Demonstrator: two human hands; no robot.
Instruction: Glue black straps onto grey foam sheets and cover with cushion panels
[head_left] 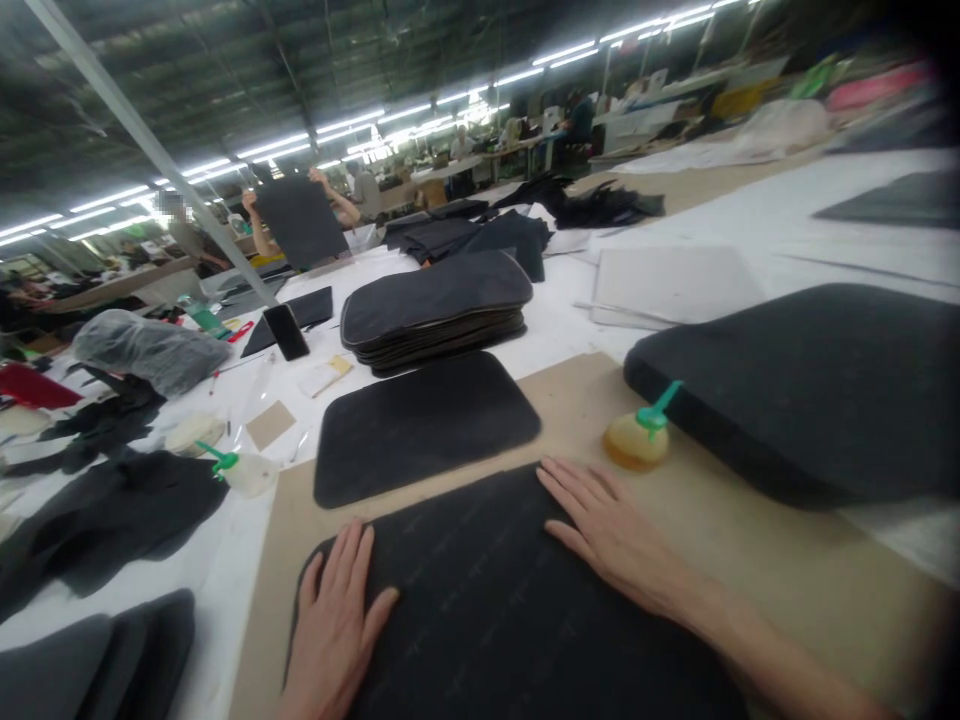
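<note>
Rows of bright tube lights [564, 52] cross beneath a dark ceiling [225, 70]. A pale pole [152, 145] slants down at left, workbenches [442, 172] stand at the far side, and a white-topped table [555, 325] spreads near.

no words, brands, numbers or signs can be read. the only marks that come near to lettering are the faint, pale marks [517, 594] on the large black round-cornered panel [480, 620] in the foreground: short and broken, they repeat over its upper face in slanting rows that climb toward the right. they are too dim and blurred to make out, and whether they are letters, a logo or just a pattern cannot be told.
</note>
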